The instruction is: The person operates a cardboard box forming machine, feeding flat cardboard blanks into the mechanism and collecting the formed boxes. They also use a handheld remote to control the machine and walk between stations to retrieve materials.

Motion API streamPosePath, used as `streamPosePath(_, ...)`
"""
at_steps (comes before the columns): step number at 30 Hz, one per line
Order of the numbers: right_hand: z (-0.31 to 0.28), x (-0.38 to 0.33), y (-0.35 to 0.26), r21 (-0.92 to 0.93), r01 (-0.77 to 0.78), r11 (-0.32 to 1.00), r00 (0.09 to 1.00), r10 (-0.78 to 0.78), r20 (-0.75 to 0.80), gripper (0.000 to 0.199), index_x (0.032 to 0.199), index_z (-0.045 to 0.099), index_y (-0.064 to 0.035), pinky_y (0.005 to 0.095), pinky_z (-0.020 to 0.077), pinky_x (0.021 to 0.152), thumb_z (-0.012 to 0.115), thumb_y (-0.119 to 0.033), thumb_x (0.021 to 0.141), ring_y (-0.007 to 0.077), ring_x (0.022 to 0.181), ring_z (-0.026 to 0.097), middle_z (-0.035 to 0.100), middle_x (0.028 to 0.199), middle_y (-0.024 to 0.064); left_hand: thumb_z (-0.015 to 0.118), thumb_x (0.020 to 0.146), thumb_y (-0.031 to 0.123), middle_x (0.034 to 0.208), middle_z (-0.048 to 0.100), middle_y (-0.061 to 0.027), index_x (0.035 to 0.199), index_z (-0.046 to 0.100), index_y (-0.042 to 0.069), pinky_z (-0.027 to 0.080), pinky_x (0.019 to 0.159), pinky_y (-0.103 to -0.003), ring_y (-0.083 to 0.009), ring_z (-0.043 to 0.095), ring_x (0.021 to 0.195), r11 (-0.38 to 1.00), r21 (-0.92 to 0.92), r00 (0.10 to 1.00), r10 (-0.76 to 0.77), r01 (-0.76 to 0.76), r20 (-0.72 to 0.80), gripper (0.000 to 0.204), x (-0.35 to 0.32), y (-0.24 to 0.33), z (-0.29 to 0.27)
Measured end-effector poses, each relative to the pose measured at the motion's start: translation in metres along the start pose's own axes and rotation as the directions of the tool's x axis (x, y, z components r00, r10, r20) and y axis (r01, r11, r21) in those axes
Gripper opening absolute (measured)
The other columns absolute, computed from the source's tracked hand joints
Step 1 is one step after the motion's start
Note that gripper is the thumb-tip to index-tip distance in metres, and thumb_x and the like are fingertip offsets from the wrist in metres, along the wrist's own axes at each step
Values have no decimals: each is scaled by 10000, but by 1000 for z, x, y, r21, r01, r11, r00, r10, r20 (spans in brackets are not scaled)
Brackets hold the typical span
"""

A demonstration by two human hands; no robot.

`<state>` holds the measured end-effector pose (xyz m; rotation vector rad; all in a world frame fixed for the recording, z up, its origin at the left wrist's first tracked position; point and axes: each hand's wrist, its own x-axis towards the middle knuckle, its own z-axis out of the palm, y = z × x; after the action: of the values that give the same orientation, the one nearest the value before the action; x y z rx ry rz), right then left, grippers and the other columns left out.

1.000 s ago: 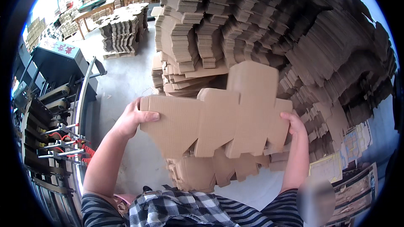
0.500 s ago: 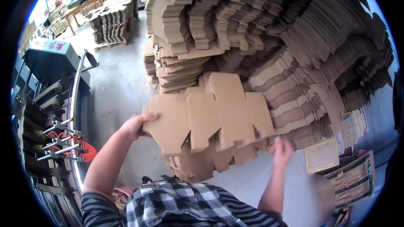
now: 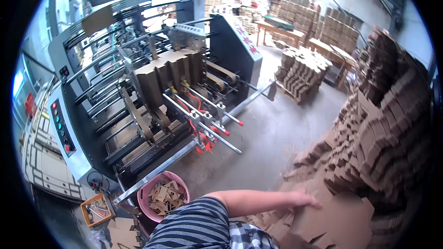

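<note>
At the lower right of the frame, your left hand (image 3: 302,200) lies with fingers spread on the die-cut cardboard blanks (image 3: 337,219); your right hand is not in view. You seem to be carrying them; next, turn toward the folding machine's feeder (image 3: 170,76).

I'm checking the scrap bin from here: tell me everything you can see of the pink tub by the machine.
The pink tub is a round, plastic-looking basin standing upright on the concrete floor at the foot of the grey machine. It is open-topped and roughly full of loose brown cardboard offcuts, piled unevenly. A slanted metal rail crosses just above its upper rim. An orange tray of small items sits to its left. No hand touches it.
</note>
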<state>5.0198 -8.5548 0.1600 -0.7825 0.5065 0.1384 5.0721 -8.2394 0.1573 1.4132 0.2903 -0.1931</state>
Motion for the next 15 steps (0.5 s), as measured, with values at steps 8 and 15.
streamPosePath(8, 119, -83, 79, -172, 237, 956, 943, -183, 279, 639, 1293, 473, -29, 456, 327, 1053, 637, -387, 790, 317, 1212, 437, 508, 1285, 148, 780, 636, 448, 1159, 570, -221, 1204, 486, -98, 447, 926, -342, -287, 556, 1096, 976, 169, 979, 162, -140, -122, 841, -151, 67, -145)
streamPosePath(15, 229, -50, 187, -21, -57, 998, 760, 57, 647, 610, 1229, 525, -100, 445, 424, 989, 738, -360, 719, 234, 1103, 537, 587, 1181, 61, 812, 646, 375, 1083, 618, -175, 1169, 517, -83, 492, 850, -324, -218, 609, 996, 928, 134, 775, 364, -347, -517, 756, -292, 71, -268)
